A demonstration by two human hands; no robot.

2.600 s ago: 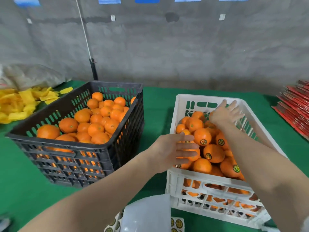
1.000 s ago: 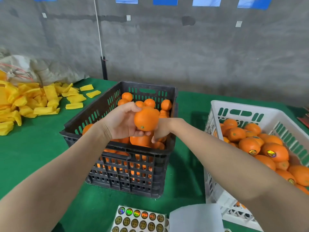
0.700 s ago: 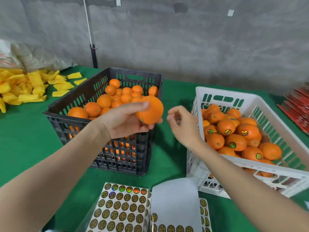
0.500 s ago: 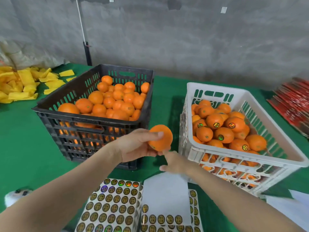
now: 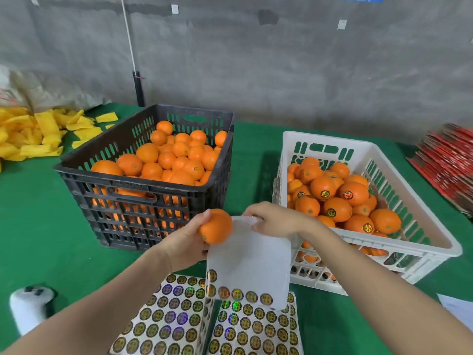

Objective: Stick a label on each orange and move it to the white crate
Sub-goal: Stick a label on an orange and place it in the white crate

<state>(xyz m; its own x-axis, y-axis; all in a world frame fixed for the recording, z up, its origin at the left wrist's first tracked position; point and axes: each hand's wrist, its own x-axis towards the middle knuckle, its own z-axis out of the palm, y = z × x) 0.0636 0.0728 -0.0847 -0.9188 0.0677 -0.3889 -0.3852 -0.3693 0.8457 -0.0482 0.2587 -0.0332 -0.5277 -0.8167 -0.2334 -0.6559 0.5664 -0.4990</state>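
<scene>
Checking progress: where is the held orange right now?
Head view, centre: the orange sits in the left hand, before the black crate, beside the backing sheet.

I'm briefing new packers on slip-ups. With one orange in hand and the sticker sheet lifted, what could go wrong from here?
1. The left grip holds the orange in the air over the green table; a slip could send it rolling away.
2. The right grip pinches the nearly bare backing sheet by its top edge; it hangs limp, so its last stickers may catch on the full sheets beneath.
</scene>
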